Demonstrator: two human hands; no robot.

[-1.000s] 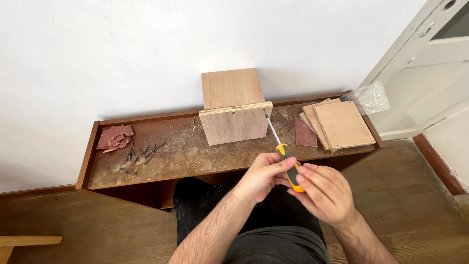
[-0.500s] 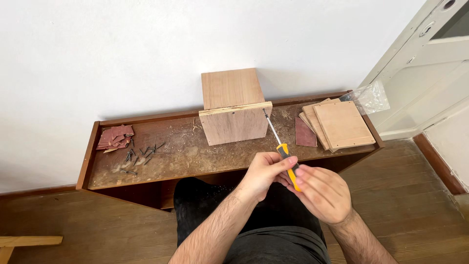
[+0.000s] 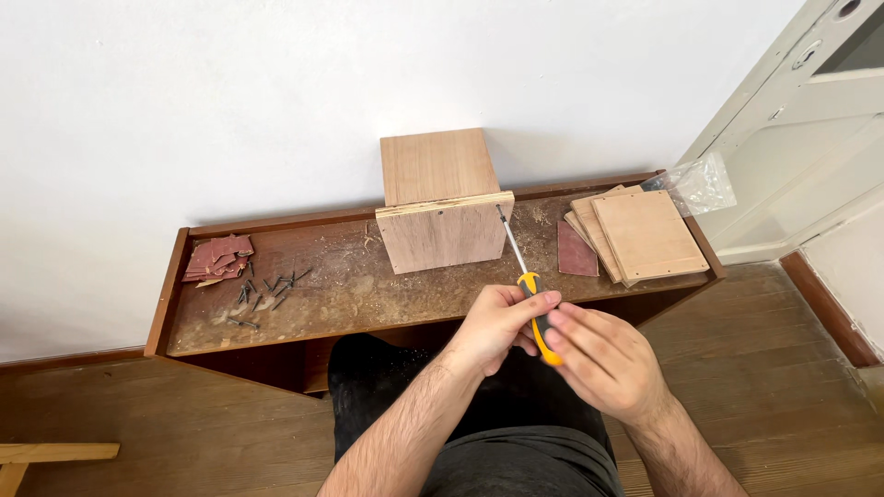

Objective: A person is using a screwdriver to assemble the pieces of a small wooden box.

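Observation:
My left hand [image 3: 497, 324] and my right hand [image 3: 603, 359] are both wrapped around the yellow and black handle of a screwdriver [image 3: 523, 276]. Its metal shaft points up and away, with the tip at the upper right corner of a plywood box [image 3: 442, 204]. The box stands on a low brown wooden bench [image 3: 322, 304], and its front panel faces me. My hands are held in front of the bench's near edge, above my lap.
A stack of plywood panels [image 3: 643, 235] and a dark red sheet [image 3: 576, 250] lie to the right on the bench. Several dark screws [image 3: 267, 293] and reddish sandpaper pieces [image 3: 217, 258] lie at the left. A clear plastic bag [image 3: 697, 184] sits at the far right by a white door.
My right hand has shifted slightly on the handle, its fingers now spread over the end. The screwdriver and box stay where they were.

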